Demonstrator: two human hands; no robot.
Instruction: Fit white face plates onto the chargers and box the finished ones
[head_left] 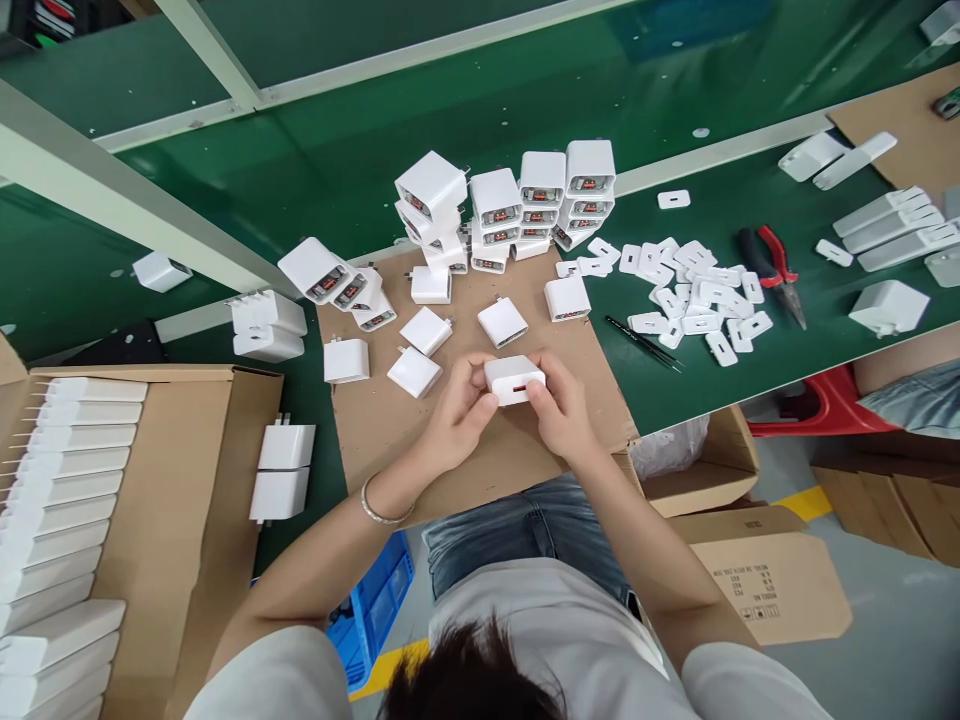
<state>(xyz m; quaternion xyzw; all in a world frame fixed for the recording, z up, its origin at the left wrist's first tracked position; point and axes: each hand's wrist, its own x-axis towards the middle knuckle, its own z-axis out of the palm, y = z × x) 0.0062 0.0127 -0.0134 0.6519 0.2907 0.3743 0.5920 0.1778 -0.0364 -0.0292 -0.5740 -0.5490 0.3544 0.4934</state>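
White short-sleeved shirt [540, 615]. Faded blue jeans [517, 530] below the shirt. Thin silvery bangle [368, 507] beyond the shirt's left sleeve [274, 680].

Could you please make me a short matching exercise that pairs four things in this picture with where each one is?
Things:
1. White box-shaped plastic charger casing with a slot
2. Pliers with red and black handles
3. Thin silvery bracelet
4. Blue plastic crate

Places:
A. Around the left wrist
B. Below the level of the green tabletop
C. Held between the left hand and the right hand
D. Right of the heap of small white slotted plates

Pairs: 1-C, 2-D, 3-A, 4-B
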